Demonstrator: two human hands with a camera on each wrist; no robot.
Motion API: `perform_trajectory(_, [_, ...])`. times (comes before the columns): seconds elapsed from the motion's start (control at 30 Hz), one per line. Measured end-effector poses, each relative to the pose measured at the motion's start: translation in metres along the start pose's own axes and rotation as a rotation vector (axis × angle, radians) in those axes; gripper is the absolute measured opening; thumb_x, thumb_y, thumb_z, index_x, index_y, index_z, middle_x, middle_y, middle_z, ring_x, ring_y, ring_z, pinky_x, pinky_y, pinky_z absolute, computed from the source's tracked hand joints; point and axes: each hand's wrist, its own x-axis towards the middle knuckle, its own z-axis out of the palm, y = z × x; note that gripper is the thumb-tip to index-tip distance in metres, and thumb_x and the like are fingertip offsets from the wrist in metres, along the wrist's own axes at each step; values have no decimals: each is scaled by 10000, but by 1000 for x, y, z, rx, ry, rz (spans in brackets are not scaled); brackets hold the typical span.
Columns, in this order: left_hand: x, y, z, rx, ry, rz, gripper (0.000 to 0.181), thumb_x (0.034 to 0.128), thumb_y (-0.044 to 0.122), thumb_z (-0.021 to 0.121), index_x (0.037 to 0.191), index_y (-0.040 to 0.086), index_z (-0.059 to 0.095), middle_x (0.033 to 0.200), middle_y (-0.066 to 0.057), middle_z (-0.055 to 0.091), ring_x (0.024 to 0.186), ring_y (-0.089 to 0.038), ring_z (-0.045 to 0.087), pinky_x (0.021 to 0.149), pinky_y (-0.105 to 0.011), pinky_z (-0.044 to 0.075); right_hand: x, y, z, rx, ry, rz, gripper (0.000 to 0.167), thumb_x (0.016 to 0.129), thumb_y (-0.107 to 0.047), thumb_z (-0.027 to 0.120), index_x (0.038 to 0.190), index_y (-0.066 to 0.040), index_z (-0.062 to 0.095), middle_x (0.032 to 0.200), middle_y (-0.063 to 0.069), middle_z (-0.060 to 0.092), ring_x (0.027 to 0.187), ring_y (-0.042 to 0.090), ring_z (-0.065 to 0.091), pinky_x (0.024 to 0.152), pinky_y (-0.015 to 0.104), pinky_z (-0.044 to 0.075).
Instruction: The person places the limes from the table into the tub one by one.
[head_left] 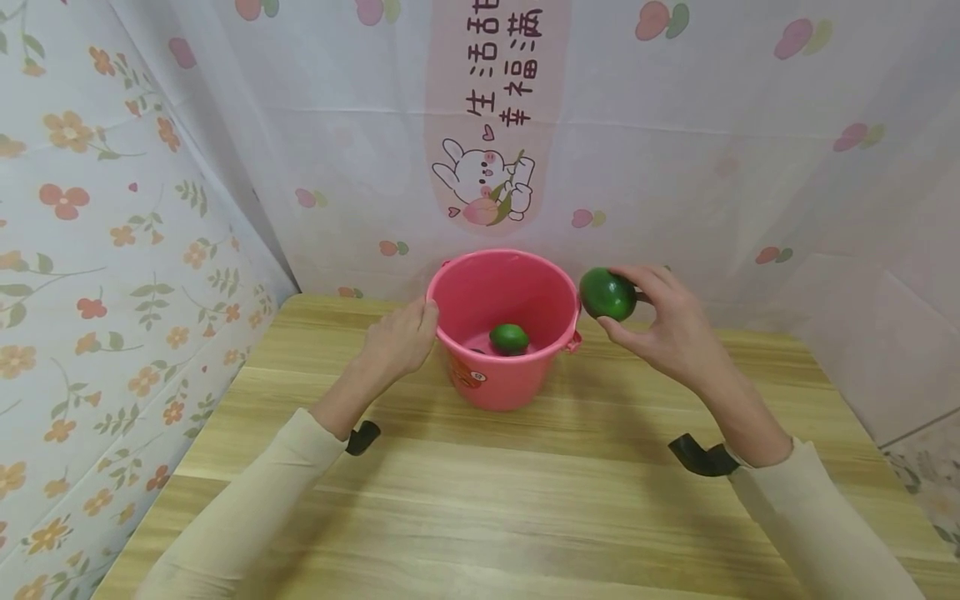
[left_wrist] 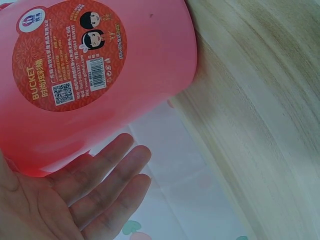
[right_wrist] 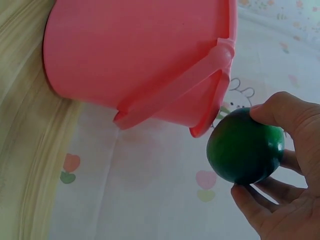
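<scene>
A pink bucket (head_left: 498,383) stands upright on the wooden table, its printed label (left_wrist: 70,55) facing the left wrist camera. My left hand (head_left: 401,337) holds the bucket's left rim at the thumb side; in the left wrist view its other fingers (left_wrist: 117,175) stretch out beside the wall. Just outside the right rim, my right hand (head_left: 667,321) grips a glossy green fruit (head_left: 607,293) between thumb and fingertips, at about rim height. Another green fruit (head_left: 509,338) lies inside the bucket, with something dark partly hidden by the front rim.
The bucket's pink handle (right_wrist: 175,90) hangs down along its right side. Behind the wooden table (head_left: 480,517) hangs a white printed curtain (head_left: 337,150), and a flowered curtain (head_left: 105,275) covers the left. Black straps with mounts (head_left: 705,457) sit at both wrists.
</scene>
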Motion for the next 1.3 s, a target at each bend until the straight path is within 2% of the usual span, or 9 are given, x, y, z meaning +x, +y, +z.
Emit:
perform_trajectory(0.13, [1,1,-1,7,-1,-9,454,1086,395,177,1013,113,524,801,-94,524,713,-291,536,615,-441,437,4,-4,1,0,-7,10,638,784,-63,863,1357,-29,585,1266,117,585,1121,275,546,895,466,530])
perform_trajectory(0.2, [1,1,-1,13,-2,-11,455,1086,394,178,1013,110,525,806,-94,525,723,-292,538,622,-443,437,5,-5,2,10,-12,15,642,785,-62,864,1359,-21,581,1278,128,580,1133,287,541,887,516,526])
perform_trajectory(0.43, [1,1,-1,12,-6,-8,449,1089,394,180,1025,112,523,821,-95,524,742,-296,541,633,-449,444,7,-8,6,29,-14,21,663,778,-55,871,1369,-23,572,1310,135,565,1154,292,550,895,510,525])
perform_trajectory(0.9, [2,0,1,8,-18,-10,444,1086,397,182,1043,108,517,806,-92,522,694,-281,523,599,-428,434,11,-14,12,78,-16,-31,677,767,-63,889,1368,-35,578,1314,107,564,1163,249,551,907,447,528])
perform_trajectory(1.3, [3,2,1,29,4,-1,472,1075,402,165,994,109,526,830,-97,532,813,-316,561,700,-493,465,17,-21,20,109,-41,-10,648,799,-92,871,1377,-63,582,1319,89,550,1167,231,541,912,426,527])
